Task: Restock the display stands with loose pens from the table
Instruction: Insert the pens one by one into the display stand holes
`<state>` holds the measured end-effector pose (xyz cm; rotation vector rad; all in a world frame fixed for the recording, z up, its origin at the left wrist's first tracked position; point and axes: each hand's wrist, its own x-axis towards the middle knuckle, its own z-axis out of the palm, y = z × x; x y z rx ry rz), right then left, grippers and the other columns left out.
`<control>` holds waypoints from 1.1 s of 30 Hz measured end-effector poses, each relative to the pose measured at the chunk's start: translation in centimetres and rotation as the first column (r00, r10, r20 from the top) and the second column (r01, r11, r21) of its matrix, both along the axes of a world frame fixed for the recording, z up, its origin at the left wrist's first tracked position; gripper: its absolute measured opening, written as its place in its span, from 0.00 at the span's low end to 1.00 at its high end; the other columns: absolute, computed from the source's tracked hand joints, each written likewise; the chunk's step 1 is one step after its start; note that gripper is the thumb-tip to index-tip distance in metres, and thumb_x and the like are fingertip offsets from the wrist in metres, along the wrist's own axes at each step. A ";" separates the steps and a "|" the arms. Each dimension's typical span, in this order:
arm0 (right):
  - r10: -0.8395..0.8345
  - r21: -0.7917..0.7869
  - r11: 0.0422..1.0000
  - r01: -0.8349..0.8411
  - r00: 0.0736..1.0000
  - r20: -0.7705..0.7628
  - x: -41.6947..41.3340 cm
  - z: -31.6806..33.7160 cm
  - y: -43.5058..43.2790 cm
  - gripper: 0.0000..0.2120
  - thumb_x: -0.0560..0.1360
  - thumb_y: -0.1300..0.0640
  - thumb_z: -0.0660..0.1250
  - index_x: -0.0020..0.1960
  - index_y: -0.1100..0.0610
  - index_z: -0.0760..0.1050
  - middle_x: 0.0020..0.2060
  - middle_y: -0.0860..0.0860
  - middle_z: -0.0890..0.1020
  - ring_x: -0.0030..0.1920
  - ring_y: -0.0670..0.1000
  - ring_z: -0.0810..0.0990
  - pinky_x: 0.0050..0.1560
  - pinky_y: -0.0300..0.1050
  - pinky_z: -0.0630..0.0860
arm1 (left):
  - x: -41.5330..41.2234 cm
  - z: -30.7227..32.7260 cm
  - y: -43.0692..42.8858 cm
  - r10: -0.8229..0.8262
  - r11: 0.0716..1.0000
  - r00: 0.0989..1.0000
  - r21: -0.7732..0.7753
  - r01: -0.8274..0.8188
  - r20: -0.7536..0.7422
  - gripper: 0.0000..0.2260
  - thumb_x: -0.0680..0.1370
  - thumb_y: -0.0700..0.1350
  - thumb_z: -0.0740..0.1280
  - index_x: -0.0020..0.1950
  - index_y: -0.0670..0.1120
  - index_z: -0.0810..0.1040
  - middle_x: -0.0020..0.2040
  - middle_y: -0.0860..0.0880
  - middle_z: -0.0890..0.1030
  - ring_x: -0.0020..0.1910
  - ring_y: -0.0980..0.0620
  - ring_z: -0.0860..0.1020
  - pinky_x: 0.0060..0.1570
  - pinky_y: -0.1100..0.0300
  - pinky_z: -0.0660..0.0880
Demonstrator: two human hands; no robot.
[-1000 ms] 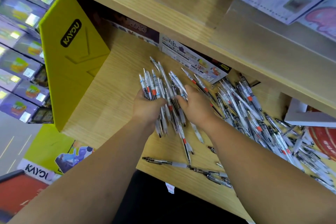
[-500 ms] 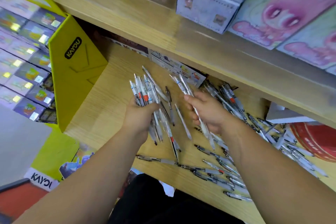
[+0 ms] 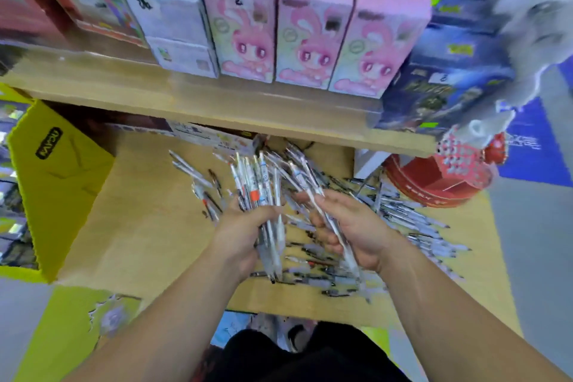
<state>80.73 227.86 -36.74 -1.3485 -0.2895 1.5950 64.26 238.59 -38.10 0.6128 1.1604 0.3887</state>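
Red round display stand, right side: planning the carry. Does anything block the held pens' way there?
Nothing upright shows. Between the bundle of white pens in the left hand and the red round cardboard stand are only the right hand, gripping more pens, and loose pens lying flat on the wooden table.

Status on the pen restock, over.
Left hand grips a pen bundle. Right hand holds a few pens. Pile lies loose on the table. Nothing in the way.

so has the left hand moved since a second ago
Yes: the left hand, gripping pens, has drawn toward the near edge of the table, away from the yellow stand.
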 end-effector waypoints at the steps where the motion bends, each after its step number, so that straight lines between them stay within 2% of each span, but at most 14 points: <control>1: -0.033 -0.009 0.999 0.033 0.999 0.013 0.3 0.3 -1.4 0.15 0.84 0.52 0.62 0.66 0.57 0.78 0.35 0.51 0.73 0.27 0.48 0.65 0.24 0.40 0.60 | 0.8 0.4 -0.6 -0.043 0.999 0.999 -0.015 0.043 0.025 0.62 0.54 0.46 0.87 0.82 0.54 0.57 0.67 0.41 0.79 0.60 0.38 0.81 0.53 0.42 0.79; 2: -0.061 -0.021 0.998 0.061 0.998 0.026 0.6 0.6 -2.8 0.14 0.84 0.52 0.62 0.66 0.56 0.78 0.35 0.51 0.74 0.27 0.48 0.65 0.25 0.40 0.60 | 1.6 0.6 -1.5 -0.081 0.996 0.995 -0.021 0.082 0.056 0.59 0.60 0.43 0.86 0.82 0.54 0.53 0.63 0.42 0.82 0.57 0.41 0.83 0.52 0.44 0.81; 3: -0.082 -0.028 0.996 0.083 0.996 0.039 0.9 0.9 -4.3 0.14 0.84 0.52 0.62 0.65 0.55 0.79 0.35 0.52 0.74 0.27 0.48 0.65 0.25 0.40 0.60 | 2.3 0.7 -2.4 -0.110 0.994 0.991 -0.020 0.112 0.077 0.53 0.68 0.39 0.82 0.83 0.52 0.51 0.54 0.44 0.86 0.49 0.45 0.86 0.47 0.50 0.82; 5: -0.111 -0.022 0.993 0.113 0.991 0.073 1.6 1.3 -7.0 0.13 0.84 0.52 0.63 0.65 0.55 0.79 0.35 0.52 0.74 0.27 0.49 0.65 0.25 0.41 0.61 | 3.9 1.4 -4.7 -0.144 0.990 0.989 0.003 0.144 0.046 0.38 0.76 0.33 0.73 0.80 0.45 0.56 0.35 0.50 0.86 0.34 0.53 0.85 0.32 0.60 0.79; 6: -0.130 -0.021 0.991 0.132 0.987 0.091 2.0 1.4 -8.3 0.13 0.84 0.52 0.63 0.65 0.55 0.79 0.35 0.52 0.74 0.27 0.49 0.65 0.25 0.41 0.62 | 4.7 1.7 -5.9 -0.176 0.984 0.984 0.009 0.176 0.033 0.32 0.77 0.32 0.72 0.77 0.44 0.62 0.35 0.49 0.86 0.34 0.52 0.85 0.33 0.59 0.79; 9: -0.205 -0.003 0.978 0.207 0.970 0.128 3.7 2.0 -12.1 0.13 0.84 0.54 0.62 0.65 0.59 0.76 0.35 0.54 0.75 0.26 0.50 0.65 0.25 0.40 0.61 | 6.7 2.1 -9.4 -0.267 0.963 0.961 -0.013 0.268 0.066 0.26 0.75 0.33 0.73 0.70 0.47 0.72 0.53 0.38 0.84 0.51 0.38 0.84 0.46 0.47 0.80; 11: -0.241 0.002 0.970 0.243 0.959 0.151 5.1 2.6 -14.9 0.13 0.84 0.56 0.62 0.66 0.61 0.73 0.34 0.54 0.75 0.26 0.50 0.65 0.24 0.39 0.60 | 8.4 2.4 -11.8 -0.291 0.956 0.955 -0.014 0.292 0.064 0.26 0.75 0.33 0.74 0.70 0.47 0.72 0.56 0.37 0.83 0.52 0.35 0.83 0.46 0.46 0.81; 13: -0.269 0.005 0.962 0.272 0.949 0.167 7.0 3.0 -18.1 0.13 0.84 0.58 0.62 0.65 0.62 0.72 0.33 0.54 0.75 0.25 0.49 0.65 0.24 0.39 0.60 | 10.9 2.9 -14.6 -0.313 0.948 0.945 -0.022 0.317 0.097 0.27 0.75 0.33 0.74 0.71 0.47 0.71 0.56 0.38 0.82 0.49 0.37 0.83 0.43 0.47 0.80; 16: -0.324 0.042 0.946 0.322 0.932 0.161 11.1 3.4 -23.7 0.11 0.84 0.59 0.61 0.64 0.64 0.72 0.33 0.55 0.76 0.25 0.49 0.65 0.23 0.38 0.60 | 15.9 3.3 -19.8 -0.363 0.930 0.919 0.009 0.366 0.151 0.23 0.76 0.33 0.73 0.67 0.45 0.72 0.48 0.42 0.83 0.41 0.43 0.84 0.40 0.48 0.80; 19: -0.341 0.090 0.939 0.331 0.928 0.148 16.4 3.5 -30.0 0.08 0.84 0.59 0.62 0.60 0.61 0.76 0.34 0.55 0.77 0.25 0.49 0.64 0.24 0.38 0.59 | 22.0 3.6 -26.3 -0.378 0.926 0.911 0.047 0.376 0.163 0.18 0.75 0.30 0.71 0.62 0.42 0.73 0.39 0.43 0.84 0.37 0.45 0.84 0.45 0.46 0.81; 23: -0.325 0.109 0.944 0.311 0.934 0.151 24.0 4.4 -38.4 0.09 0.83 0.59 0.62 0.53 0.56 0.82 0.36 0.53 0.77 0.26 0.50 0.63 0.26 0.39 0.57 | 30.5 5.1 -35.2 -0.295 0.954 0.927 0.017 0.300 0.230 0.22 0.72 0.29 0.71 0.64 0.38 0.72 0.44 0.38 0.84 0.37 0.44 0.84 0.43 0.50 0.79; 26: -0.349 0.112 0.936 0.335 0.925 0.151 29.0 5.4 -43.7 0.11 0.84 0.58 0.62 0.50 0.52 0.83 0.35 0.54 0.76 0.25 0.50 0.64 0.25 0.38 0.58 | 36.1 7.0 -40.4 -0.288 0.956 0.922 0.028 0.291 0.261 0.28 0.66 0.32 0.73 0.66 0.33 0.73 0.42 0.38 0.84 0.36 0.44 0.84 0.40 0.52 0.80; 30: -0.404 0.106 0.914 0.391 0.900 0.166 35.6 6.1 -48.3 0.08 0.83 0.59 0.63 0.48 0.54 0.78 0.35 0.56 0.76 0.25 0.50 0.65 0.23 0.37 0.59 | 43.2 8.5 -44.9 -0.279 0.960 0.931 0.044 0.277 0.237 0.16 0.73 0.29 0.69 0.61 0.32 0.75 0.37 0.38 0.83 0.30 0.46 0.82 0.29 0.57 0.79; 33: -0.422 0.106 0.906 0.409 0.889 0.176 40.2 6.0 -49.5 0.04 0.83 0.59 0.63 0.52 0.57 0.76 0.34 0.55 0.77 0.25 0.49 0.66 0.23 0.37 0.59 | 48.2 8.9 -46.1 -0.281 0.960 0.937 0.053 0.276 0.207 0.25 0.67 0.33 0.73 0.63 0.30 0.73 0.37 0.37 0.82 0.30 0.46 0.81 0.29 0.56 0.78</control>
